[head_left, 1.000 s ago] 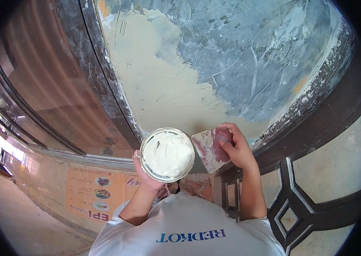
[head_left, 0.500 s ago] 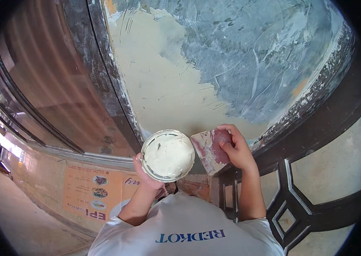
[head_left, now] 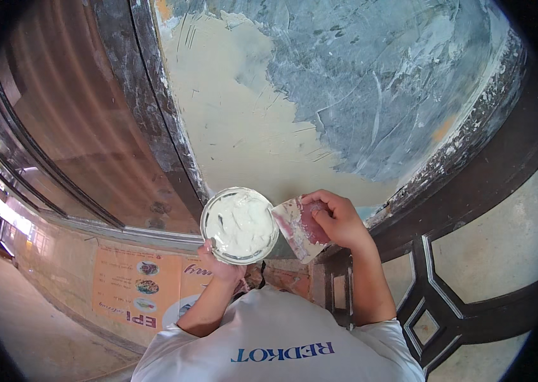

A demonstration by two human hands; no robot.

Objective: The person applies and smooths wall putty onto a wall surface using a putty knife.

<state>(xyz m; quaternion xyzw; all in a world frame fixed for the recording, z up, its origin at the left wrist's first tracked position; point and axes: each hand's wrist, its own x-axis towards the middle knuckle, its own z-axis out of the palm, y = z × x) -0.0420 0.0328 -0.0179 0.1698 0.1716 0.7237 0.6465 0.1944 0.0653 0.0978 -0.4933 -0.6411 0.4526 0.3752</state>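
Note:
My left hand (head_left: 221,268) grips a round metal bowl (head_left: 239,225) from below; it is filled with white putty. Right beside the bowl's rim is a flat, putty-smeared scraper blade (head_left: 296,228), and my right hand (head_left: 340,220) is closed on its reddish handle. Both are held up close to a wall. Part of that wall is covered with cream putty (head_left: 237,127), and the rest is rough blue-grey surface (head_left: 383,83) with scrape marks.
A dark, paint-spattered frame (head_left: 154,127) borders the wall on the left, with brownish glass panels (head_left: 59,140) beyond it. A dark ornamental door or grille (head_left: 447,286) stands at the right. An orange poster (head_left: 138,286) hangs lower left.
The bowl and scraper stay side by side in almost the same place. Only the view has shifted slightly.

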